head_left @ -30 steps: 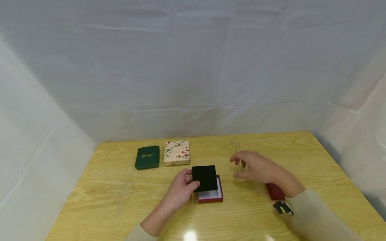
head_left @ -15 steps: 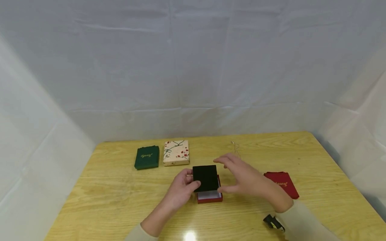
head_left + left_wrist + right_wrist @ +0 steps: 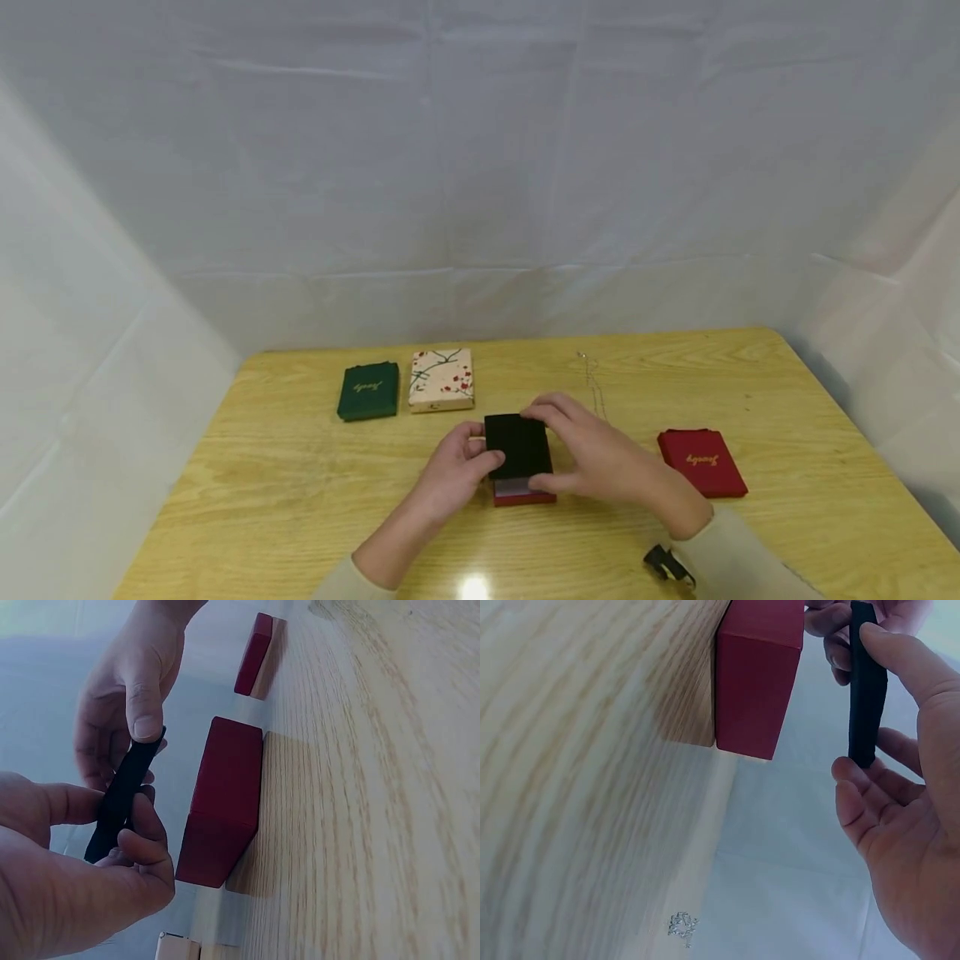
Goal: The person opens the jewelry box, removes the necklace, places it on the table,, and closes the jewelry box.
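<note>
A thin black square pad [image 3: 517,447] is held level above an open red box [image 3: 525,500] with a white inside. My left hand [image 3: 453,468] pinches the pad's left edge, thumb on top and fingers underneath. On the pad's right side, my right hand [image 3: 592,446] grips it between thumb and fingertips, at the near and far edges. In the left wrist view the black pad [image 3: 124,791] is apart from the red box [image 3: 225,769], whose outer walls show. The right wrist view shows the pad [image 3: 866,690] spanned by my right hand [image 3: 922,787].
A fine silver chain [image 3: 592,383] lies behind my right hand. To the right is a red pouch [image 3: 702,462] with gold lettering. At the back left lie a green pouch [image 3: 367,390] and a cream floral box [image 3: 441,380]. White sheeting surrounds the wooden table [image 3: 285,500].
My right hand has come leftward from near the chain and taken hold of the pad's right side. The pad and my left hand have shifted slightly right. The red pouch is now uncovered.
</note>
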A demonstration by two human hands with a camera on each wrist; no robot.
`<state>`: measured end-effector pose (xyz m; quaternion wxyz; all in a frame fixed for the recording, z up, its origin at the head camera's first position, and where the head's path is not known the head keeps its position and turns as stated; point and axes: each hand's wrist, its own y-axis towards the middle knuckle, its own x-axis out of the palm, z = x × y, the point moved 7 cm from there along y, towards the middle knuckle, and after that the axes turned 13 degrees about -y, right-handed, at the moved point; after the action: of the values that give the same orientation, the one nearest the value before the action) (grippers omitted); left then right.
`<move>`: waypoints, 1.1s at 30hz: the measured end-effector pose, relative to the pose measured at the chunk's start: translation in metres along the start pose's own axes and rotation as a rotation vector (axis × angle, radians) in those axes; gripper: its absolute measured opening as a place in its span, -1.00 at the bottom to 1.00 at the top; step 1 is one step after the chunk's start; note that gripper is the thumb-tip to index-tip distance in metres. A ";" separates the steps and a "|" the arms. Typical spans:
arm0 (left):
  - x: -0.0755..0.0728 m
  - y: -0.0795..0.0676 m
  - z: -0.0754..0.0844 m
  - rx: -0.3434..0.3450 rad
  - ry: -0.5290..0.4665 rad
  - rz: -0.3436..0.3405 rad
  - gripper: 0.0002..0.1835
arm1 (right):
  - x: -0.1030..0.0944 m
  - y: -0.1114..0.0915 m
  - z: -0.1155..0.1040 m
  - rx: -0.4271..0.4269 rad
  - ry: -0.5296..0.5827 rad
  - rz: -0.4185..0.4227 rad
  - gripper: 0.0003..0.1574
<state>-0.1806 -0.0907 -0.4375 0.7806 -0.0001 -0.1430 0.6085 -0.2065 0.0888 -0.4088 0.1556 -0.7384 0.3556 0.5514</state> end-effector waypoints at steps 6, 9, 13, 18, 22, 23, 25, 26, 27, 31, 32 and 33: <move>0.000 0.001 -0.001 0.004 0.017 -0.004 -0.50 | 0.000 -0.001 0.001 0.013 0.018 -0.008 -0.09; -0.002 0.000 0.001 0.020 0.058 0.009 -0.46 | 0.000 -0.002 0.003 0.029 0.020 -0.013 -0.09; -0.006 -0.002 0.004 0.042 0.142 0.048 -0.43 | -0.003 -0.004 0.006 0.044 -0.001 -0.011 -0.08; -0.012 -0.002 0.009 0.075 0.244 0.077 -0.43 | -0.008 -0.008 0.010 0.045 -0.029 -0.011 -0.09; -0.017 -0.001 0.009 0.078 0.346 0.068 -0.33 | -0.010 -0.010 0.013 0.041 -0.033 -0.027 -0.11; -0.017 -0.001 0.009 0.077 0.373 0.059 -0.29 | -0.009 -0.011 0.014 0.041 -0.031 -0.033 -0.12; -0.018 -0.001 0.009 0.075 0.421 0.034 -0.21 | -0.009 -0.012 0.015 0.043 -0.031 -0.046 -0.13; -0.018 -0.001 0.009 0.078 0.446 0.022 -0.17 | -0.008 -0.012 0.015 0.044 -0.033 -0.052 -0.13; -0.018 0.000 0.009 0.080 0.468 0.011 -0.13 | -0.008 -0.012 0.016 0.047 -0.036 -0.058 -0.13; -0.017 0.001 0.007 0.077 0.578 -0.019 0.00 | -0.006 -0.014 0.018 0.059 -0.048 -0.083 -0.14; -0.017 0.001 0.006 0.072 0.595 -0.027 0.03 | -0.006 -0.014 0.018 0.060 -0.050 -0.088 -0.14; -0.017 0.002 0.005 0.066 0.612 -0.036 0.06 | -0.006 -0.014 0.019 0.061 -0.053 -0.092 -0.15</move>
<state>-0.1872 -0.1070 -0.4369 0.7975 -0.1552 0.1185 0.5708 -0.2103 0.1124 -0.4124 0.2125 -0.7341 0.3335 0.5521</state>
